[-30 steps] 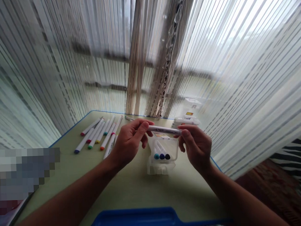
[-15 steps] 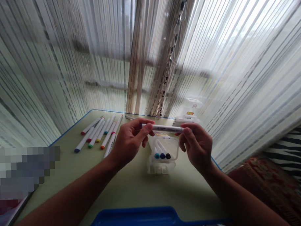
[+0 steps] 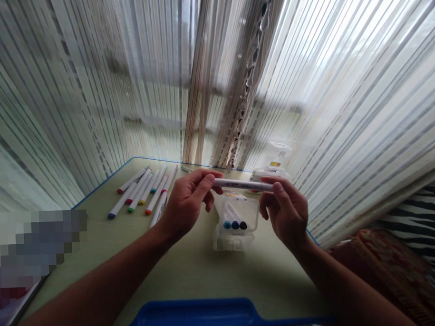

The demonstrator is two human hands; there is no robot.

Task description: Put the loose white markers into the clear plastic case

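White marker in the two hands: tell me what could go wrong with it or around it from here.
The white marker is pinched in the fingers of the left hand and right hand, so it could slip and perhaps hit the clear case that shows just below.

The left forearm lies near a loose marker and might nudge it.

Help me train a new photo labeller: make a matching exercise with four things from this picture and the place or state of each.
1. raised marker
2. near clear case
3. loose markers
4. blue trough

A. along the near edge of the table
B. held between left hand and right hand
C. contains teal-, blue- and black-ended markers
D. mostly left of the left hand

Pairs: 1-B, 2-C, 3-D, 4-A.
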